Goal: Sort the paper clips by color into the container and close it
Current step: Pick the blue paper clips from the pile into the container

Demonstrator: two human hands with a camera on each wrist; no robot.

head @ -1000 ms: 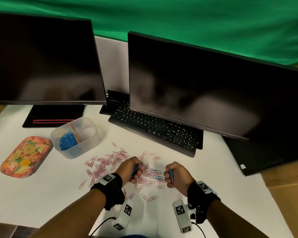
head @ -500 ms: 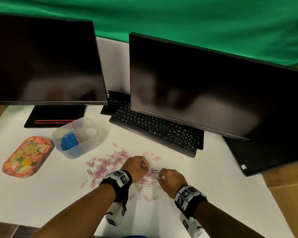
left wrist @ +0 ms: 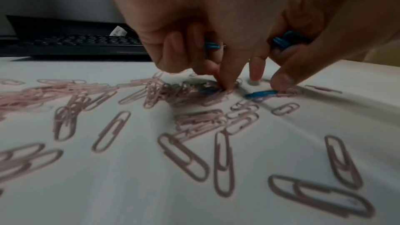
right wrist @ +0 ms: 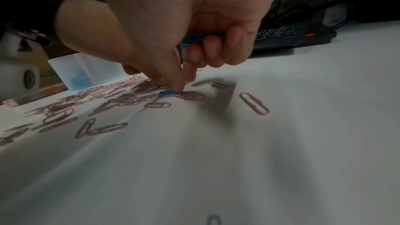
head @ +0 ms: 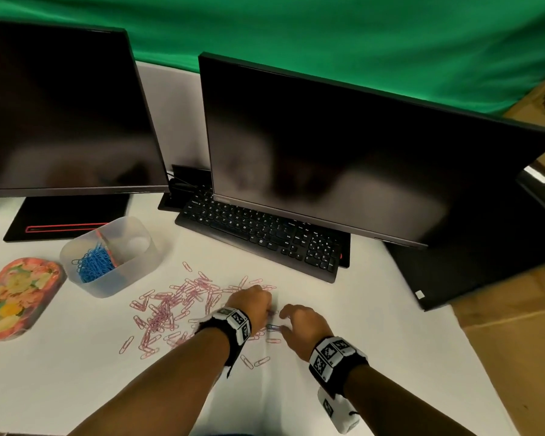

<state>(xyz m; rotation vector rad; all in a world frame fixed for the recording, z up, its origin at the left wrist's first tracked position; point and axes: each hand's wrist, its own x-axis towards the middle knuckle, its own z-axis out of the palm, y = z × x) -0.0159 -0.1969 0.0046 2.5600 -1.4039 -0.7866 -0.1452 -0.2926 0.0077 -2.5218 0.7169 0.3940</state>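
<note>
On white table, both hands (head: 253, 305) (head: 303, 325) clutch blue clips (right wrist: 203, 34), fingertips picking more; monitor logo unreadable.

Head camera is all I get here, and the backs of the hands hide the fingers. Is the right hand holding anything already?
Observer: Yes. In the right wrist view the right hand keeps blue clips tucked under its curled fingers, while its thumb tip presses a loose blue clip on the table.
Operator: And the left hand?
Observer: The left wrist view shows the left hand also carrying a blue clip behind its curled fingers, with one fingertip down in the pink clips.
Operator: Any blue under that fingertip?
Observer: A dark blue patch shows beside it, too blurred to call a clip.
</note>
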